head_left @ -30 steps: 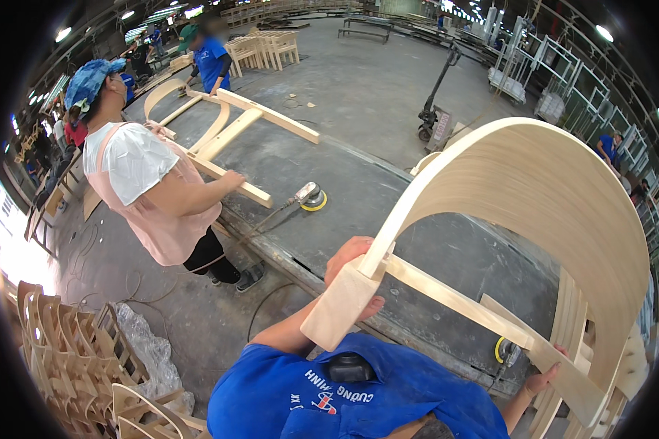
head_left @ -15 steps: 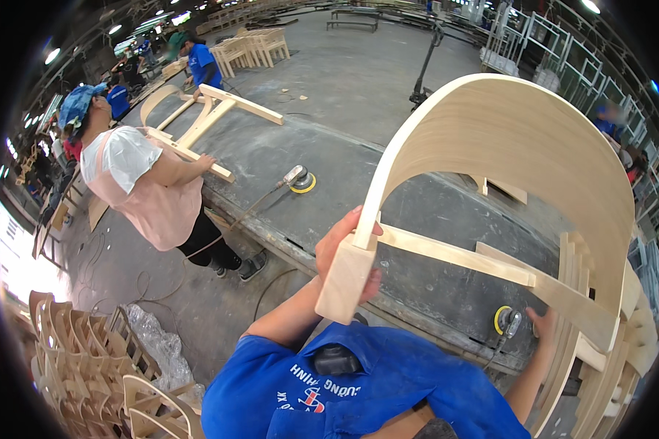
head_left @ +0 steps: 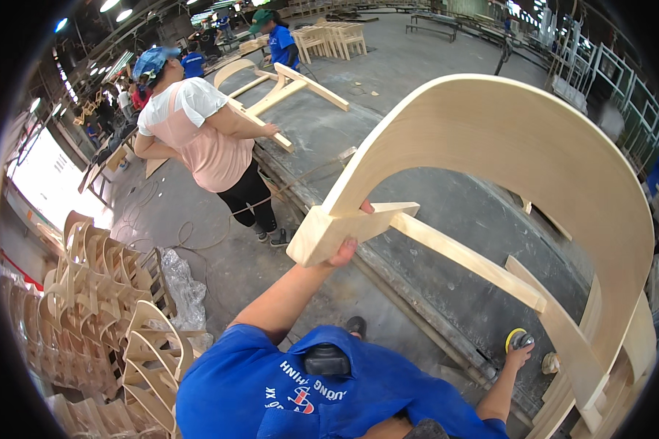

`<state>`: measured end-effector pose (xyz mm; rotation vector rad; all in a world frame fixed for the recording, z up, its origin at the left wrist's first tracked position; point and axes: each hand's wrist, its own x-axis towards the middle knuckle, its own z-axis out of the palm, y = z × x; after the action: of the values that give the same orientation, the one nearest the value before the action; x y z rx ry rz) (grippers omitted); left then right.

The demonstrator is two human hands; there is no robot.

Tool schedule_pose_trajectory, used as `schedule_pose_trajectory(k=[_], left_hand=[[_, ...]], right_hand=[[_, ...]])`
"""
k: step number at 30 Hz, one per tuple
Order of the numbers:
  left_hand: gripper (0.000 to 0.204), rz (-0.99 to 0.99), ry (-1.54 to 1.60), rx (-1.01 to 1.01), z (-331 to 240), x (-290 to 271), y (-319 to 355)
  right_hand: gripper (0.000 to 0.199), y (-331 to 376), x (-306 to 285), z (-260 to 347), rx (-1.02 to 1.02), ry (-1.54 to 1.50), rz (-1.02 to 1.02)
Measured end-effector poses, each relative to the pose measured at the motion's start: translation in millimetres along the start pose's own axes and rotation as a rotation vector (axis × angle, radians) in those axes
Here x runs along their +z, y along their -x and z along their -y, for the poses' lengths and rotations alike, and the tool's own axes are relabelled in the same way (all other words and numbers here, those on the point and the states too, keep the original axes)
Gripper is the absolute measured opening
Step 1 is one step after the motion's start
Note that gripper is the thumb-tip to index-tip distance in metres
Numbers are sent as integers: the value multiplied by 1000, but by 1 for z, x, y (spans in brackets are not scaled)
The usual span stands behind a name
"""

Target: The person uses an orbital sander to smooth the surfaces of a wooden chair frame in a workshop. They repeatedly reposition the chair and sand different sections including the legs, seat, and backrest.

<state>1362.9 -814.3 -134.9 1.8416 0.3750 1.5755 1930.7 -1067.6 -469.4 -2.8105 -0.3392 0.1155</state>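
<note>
A pale wooden chair frame, with a wide curved backrest band, stands tilted over the dark worktable. My left hand is wrapped round its left leg piece, close to where the band joins; part of the palm is hidden behind the wood. Low on the right, beside the frame's far leg, my right hand grips a round sander with a yellow-edged pad. Its fingers close over the sander's dark top.
Stacked wooden parts lie at the right beneath the frame. Across the table a co-worker in a pink top touches another chair frame. Several curved frames and plastic wrap fill the lower left. A hose crosses the table edge.
My right hand has gone from reaching beside the sander to holding it. The chair frame has turned in my left hand, its leg piece swinging toward the left. The view has shifted left.
</note>
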Motion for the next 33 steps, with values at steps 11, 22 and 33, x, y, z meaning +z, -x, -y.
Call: schedule_pose_trajectory(k=[11,22,33], left_hand=[[55,88,-91,-121,3,-14,3],[49,180,232,75,93,-30,-2],[54,167,192,239,133,-44,0]], right_hand=[[90,86,-15,27,-60,-45,188],[77,295,-106,110,-586,-382,73],[71,427,-205,192,-524,-395,134]])
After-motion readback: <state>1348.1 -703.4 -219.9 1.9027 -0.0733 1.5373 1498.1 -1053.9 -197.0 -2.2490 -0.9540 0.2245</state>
